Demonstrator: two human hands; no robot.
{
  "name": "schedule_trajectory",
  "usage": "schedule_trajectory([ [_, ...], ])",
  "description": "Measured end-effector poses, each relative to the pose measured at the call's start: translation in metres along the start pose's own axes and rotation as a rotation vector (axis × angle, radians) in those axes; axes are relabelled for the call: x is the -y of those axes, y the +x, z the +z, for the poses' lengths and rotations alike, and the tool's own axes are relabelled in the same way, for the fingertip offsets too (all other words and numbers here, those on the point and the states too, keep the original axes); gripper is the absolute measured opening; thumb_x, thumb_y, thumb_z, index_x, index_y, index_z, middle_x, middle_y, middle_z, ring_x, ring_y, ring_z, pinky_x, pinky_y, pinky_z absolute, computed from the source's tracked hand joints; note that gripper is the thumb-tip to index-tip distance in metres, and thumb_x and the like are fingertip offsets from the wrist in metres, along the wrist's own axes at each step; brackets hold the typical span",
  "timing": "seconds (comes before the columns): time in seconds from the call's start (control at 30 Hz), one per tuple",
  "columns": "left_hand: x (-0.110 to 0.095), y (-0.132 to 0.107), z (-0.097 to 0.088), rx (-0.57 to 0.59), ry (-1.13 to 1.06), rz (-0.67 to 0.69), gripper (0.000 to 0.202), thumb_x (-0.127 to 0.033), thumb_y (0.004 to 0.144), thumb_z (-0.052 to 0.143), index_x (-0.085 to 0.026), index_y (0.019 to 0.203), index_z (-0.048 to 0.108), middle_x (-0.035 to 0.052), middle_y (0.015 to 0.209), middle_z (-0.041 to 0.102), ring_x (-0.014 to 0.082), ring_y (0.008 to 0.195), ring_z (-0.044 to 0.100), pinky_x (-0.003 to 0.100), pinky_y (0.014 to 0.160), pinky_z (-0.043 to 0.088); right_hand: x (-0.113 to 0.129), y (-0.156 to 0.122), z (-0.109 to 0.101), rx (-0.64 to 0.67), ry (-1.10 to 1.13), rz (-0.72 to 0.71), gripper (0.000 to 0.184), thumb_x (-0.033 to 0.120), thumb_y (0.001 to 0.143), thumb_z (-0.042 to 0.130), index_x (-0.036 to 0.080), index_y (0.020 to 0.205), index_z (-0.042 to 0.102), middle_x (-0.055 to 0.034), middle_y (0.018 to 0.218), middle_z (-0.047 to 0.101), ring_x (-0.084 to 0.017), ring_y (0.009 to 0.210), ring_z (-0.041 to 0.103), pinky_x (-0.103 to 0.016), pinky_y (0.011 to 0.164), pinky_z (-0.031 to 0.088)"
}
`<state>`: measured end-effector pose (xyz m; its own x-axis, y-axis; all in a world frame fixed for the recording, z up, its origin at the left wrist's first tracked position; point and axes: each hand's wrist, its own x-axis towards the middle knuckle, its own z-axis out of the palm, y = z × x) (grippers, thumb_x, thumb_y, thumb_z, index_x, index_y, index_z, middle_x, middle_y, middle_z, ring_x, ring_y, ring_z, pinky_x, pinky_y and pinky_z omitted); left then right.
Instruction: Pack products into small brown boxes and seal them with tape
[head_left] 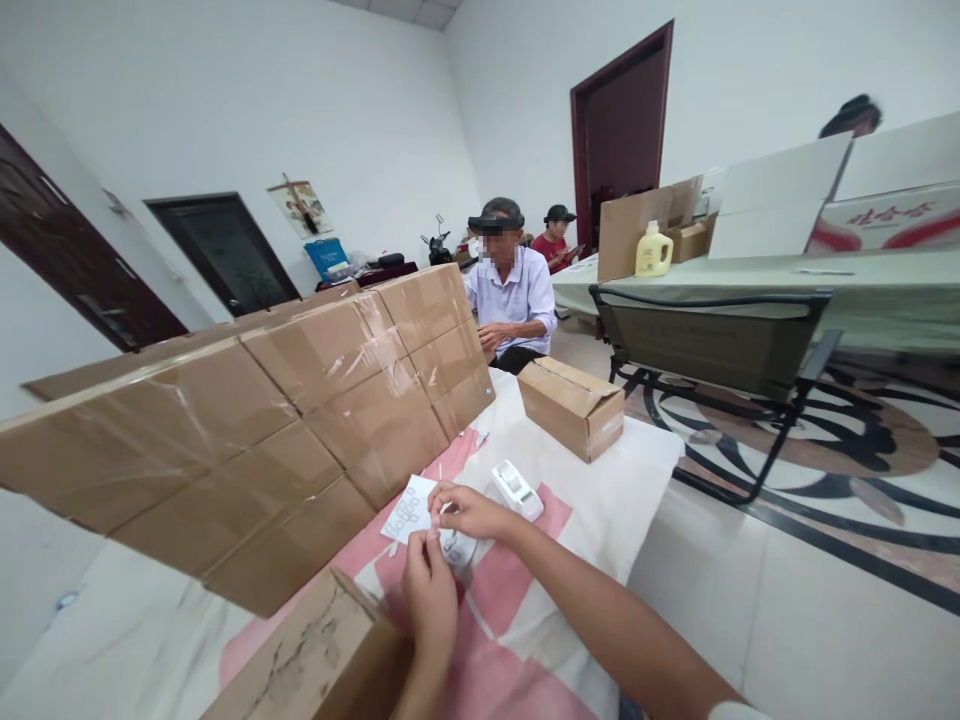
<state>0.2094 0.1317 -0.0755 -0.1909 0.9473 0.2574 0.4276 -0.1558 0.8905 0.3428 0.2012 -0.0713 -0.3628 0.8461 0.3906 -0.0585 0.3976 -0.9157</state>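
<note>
My left hand and my right hand meet over a white sheet of printed labels lying on the pink-and-white cloth. Both hands pinch at the sheet's near edge, fingertips pressed together on a small label. A white tape dispenser lies just right of my right hand. A brown cardboard box sits under my left forearm at the near edge.
A long wall of taped cardboard boxes stands to the left. One small closed box rests farther back. A seated person works behind it. A folding cot and a table with a yellow bottle stand at right.
</note>
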Motion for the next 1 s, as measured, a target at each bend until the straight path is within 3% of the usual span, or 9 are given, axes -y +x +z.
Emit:
schedule_trajectory([
  [0.1,-0.005,0.000,0.009,0.064,-0.092,-0.054,0.033,-0.053,0.091,0.043,-0.023,0.083,0.054,0.0006,0.073,0.060,0.0168,0.064,0.052,0.030,0.063,0.042,-0.005,0.002,-0.005,-0.085,0.010,0.015,0.032,0.044,0.080,0.079,0.017,0.076,0.063,-0.0024,0.094,0.057,-0.016,0.089,0.057,-0.029,0.080,0.047],
  [0.23,-0.019,-0.028,-0.003,0.236,-0.120,-0.084,0.043,-0.049,0.093,0.040,-0.020,0.120,0.056,0.0036,0.088,0.070,0.0140,0.051,0.050,0.029,0.054,0.043,-0.005,0.004,-0.013,-0.184,0.040,0.032,0.035,0.050,0.086,0.069,0.017,0.078,0.059,-0.0004,0.081,0.055,-0.014,0.076,0.052,-0.027,0.071,0.045],
  [0.33,-0.042,-0.054,-0.047,0.285,0.074,0.076,0.046,-0.052,0.092,0.049,-0.022,0.126,0.058,0.0065,0.095,0.074,0.0204,0.073,0.066,0.033,0.070,0.052,-0.004,0.005,-0.013,-0.163,0.098,0.051,0.037,0.054,0.086,0.067,0.018,0.081,0.058,0.0004,0.078,0.055,-0.013,0.073,0.052,-0.028,0.072,0.045],
  [0.4,-0.059,-0.056,-0.088,0.085,0.323,0.180,0.044,-0.056,0.090,0.051,-0.023,0.117,0.064,0.0094,0.099,0.075,0.0263,0.088,0.069,0.040,0.085,0.052,-0.003,0.006,-0.007,-0.108,0.145,0.067,0.037,0.053,0.084,0.070,0.018,0.083,0.059,-0.0004,0.082,0.058,-0.014,0.076,0.054,-0.028,0.074,0.047],
  [0.5,-0.069,-0.032,-0.147,-0.078,0.765,0.136,0.064,-0.057,0.095,0.041,-0.019,0.146,0.045,0.0160,0.134,0.065,0.0363,0.122,0.061,0.057,0.109,0.039,-0.002,0.004,0.009,0.008,0.213,0.086,0.037,0.050,0.077,0.078,0.017,0.083,0.063,-0.0015,0.087,0.062,-0.014,0.079,0.057,-0.028,0.075,0.047],
  [0.57,-0.061,-0.012,-0.179,0.015,0.980,-0.003,0.071,-0.061,0.095,0.034,-0.016,0.149,0.043,0.0197,0.149,0.053,0.0424,0.138,0.048,0.067,0.115,0.025,0.000,0.001,0.022,0.084,0.240,0.081,0.037,0.048,0.074,0.082,0.016,0.081,0.065,-0.0021,0.086,0.064,-0.015,0.081,0.058,-0.028,0.078,0.047],
  [0.67,-0.039,0.003,-0.208,0.319,0.973,-0.121,0.066,-0.063,0.096,0.027,-0.025,0.147,0.047,0.0104,0.151,0.055,0.0376,0.140,0.047,0.062,0.116,0.028,0.002,-0.008,0.042,0.194,0.244,0.084,0.036,0.047,0.074,0.083,0.016,0.082,0.066,-0.0025,0.086,0.066,-0.015,0.082,0.059,-0.028,0.078,0.046],
  [0.77,-0.025,0.002,-0.220,0.417,0.927,-0.045,0.065,-0.066,0.094,0.030,-0.032,0.147,0.047,0.0038,0.149,0.057,0.0334,0.137,0.050,0.056,0.116,0.031,0.002,-0.016,0.059,0.322,0.253,0.142,0.035,0.046,0.076,0.082,0.015,0.085,0.067,-0.0028,0.087,0.068,-0.014,0.079,0.061,-0.026,0.075,0.046],
  [1.0,-0.027,-0.004,-0.217,0.430,0.953,0.011,0.067,-0.066,0.094,0.030,-0.027,0.146,0.047,0.0096,0.148,0.057,0.0340,0.134,0.051,0.058,0.112,0.032,-0.005,-0.025,0.083,0.438,0.216,0.126,0.022,0.036,0.078,0.080,0.016,0.084,0.073,-0.0033,0.087,0.073,-0.014,0.080,0.064,-0.024,0.073,0.046],
])
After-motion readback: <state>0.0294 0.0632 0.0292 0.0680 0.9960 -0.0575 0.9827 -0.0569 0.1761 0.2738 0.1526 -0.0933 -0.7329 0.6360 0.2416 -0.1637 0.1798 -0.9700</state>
